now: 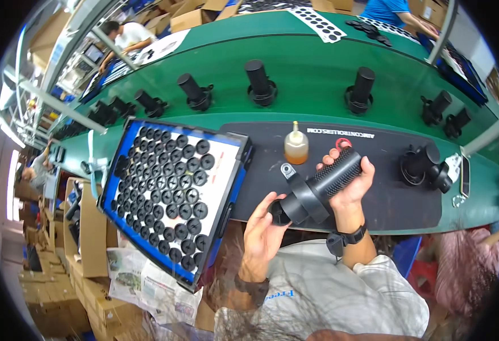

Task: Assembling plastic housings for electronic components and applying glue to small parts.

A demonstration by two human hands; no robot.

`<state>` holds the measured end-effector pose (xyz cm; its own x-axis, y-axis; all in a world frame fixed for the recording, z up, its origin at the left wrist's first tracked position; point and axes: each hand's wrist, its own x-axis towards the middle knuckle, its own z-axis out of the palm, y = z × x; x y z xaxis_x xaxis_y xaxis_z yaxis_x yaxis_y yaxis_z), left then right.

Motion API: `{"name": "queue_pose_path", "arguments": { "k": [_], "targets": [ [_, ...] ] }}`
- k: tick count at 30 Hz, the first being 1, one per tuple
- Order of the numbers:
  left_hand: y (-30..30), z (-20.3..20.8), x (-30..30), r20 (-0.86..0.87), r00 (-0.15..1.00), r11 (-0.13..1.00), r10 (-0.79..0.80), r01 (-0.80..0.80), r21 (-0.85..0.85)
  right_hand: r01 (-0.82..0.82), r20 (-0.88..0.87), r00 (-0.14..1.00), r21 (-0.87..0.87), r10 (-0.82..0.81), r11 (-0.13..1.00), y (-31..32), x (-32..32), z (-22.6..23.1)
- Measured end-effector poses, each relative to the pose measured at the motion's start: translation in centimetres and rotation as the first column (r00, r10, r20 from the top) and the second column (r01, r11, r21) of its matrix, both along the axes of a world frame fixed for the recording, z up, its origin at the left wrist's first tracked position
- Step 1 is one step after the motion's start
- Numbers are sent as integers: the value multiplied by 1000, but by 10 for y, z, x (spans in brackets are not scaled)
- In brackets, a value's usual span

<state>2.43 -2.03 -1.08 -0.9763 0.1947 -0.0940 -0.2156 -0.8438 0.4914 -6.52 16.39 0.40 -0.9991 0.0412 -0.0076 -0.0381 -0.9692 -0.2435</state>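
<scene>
My right hand (349, 182) grips the ribbed shaft of a black cylindrical handle part (317, 187), held slanted above a black mat (386, 187). My left hand (263, 227) cups the wide round end of the same part, fingers curled at its rim. A clamp collar with a small grey tab sits around the part's middle. A small bottle of amber liquid (296, 146) stands on the mat just beyond the part.
A blue-edged tray (172, 193) filled with several black round caps lies to my left. Black handle parts stand along the green bench (306, 68); two more (425, 165) lie on the mat at right. Cardboard boxes sit lower left. Other people work at the far side.
</scene>
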Motion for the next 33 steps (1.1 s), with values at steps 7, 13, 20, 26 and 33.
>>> {"name": "queue_pose_path", "arguments": {
  "k": [7, 13, 20, 26, 33],
  "targets": [
    [22, -6, -15, -473, 873, 817, 117, -355, -454, 96, 42, 994, 5, -97, 995, 15, -7, -10],
    [24, -2, -21, -499, 861, 791, 94, -369, -489, 123, 6, 992, 69, -123, 990, 10, -13, -14],
    [14, -14, -22, -325, 942, 873, 77, -221, -434, 95, -148, 985, 53, -87, 994, 9, -20, -21],
    [15, -15, -22, -255, 962, 903, 92, -188, -385, 89, -209, 975, 54, -76, 995, 9, -19, -22],
    [15, -13, -21, -163, 983, 935, 84, -134, -327, 81, -238, 969, 34, -71, 996, 10, -19, -24]
  ]
}}
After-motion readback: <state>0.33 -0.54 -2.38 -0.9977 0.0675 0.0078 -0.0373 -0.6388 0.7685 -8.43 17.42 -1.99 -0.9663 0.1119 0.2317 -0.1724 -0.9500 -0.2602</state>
